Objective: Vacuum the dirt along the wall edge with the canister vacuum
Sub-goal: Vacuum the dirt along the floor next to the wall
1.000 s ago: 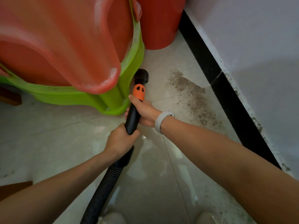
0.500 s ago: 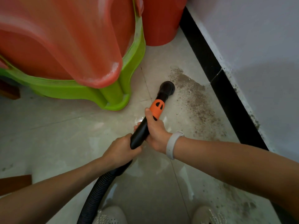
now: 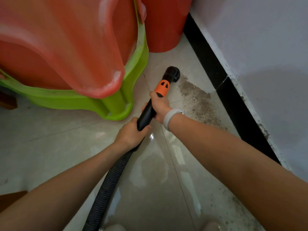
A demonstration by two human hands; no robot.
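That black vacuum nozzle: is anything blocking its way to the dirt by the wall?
Nothing visible. The black vacuum nozzle sits at the far end of the brown dirt patch, with bare tile between; the green plastic stool stands off to the left.

A lived-in corner of a home, down at floor level

I am looking down at pale glossy floor tiles (image 3: 50, 147) that meet a white painted wall (image 3: 266, 47) with a black skirting strip (image 3: 233, 100) along its foot; stacked plastic household stools crowd the corner, an orange stool (image 3: 66, 47) nested over a green stool (image 3: 116, 104), with a red plastic bucket (image 3: 163, 27) just behind them near the wall, and a patch of brown dirt (image 3: 200, 100) lies on the tiles beside the skirting, whose upper edge shows dark speckling
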